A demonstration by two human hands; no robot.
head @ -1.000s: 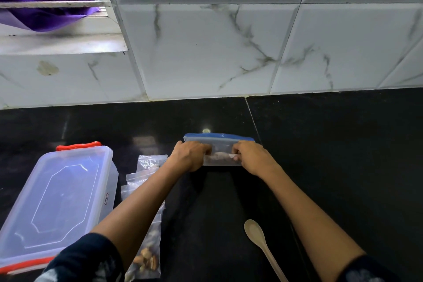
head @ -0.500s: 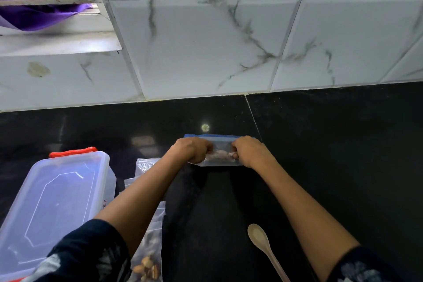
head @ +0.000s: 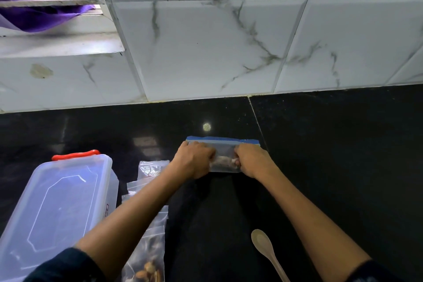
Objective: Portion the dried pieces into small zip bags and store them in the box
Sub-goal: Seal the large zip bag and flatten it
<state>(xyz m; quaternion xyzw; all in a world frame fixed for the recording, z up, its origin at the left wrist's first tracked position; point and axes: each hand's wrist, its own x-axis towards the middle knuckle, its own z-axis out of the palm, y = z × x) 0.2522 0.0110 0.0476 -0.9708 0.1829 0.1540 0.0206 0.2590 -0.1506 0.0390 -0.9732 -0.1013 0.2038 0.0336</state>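
Blue-topped clear zip bag, red-latched translucent box, black counter, grey-veined white tiles, purple cloth

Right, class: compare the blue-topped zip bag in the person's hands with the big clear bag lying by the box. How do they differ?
The blue-topped zip bag is gripped by the left hand and right hand; the big clear bag lies untouched beneath the left forearm. The blue-topped zip bag has a blue strip; the big clear bag shows none. Both are see-through and hold brownish pieces.
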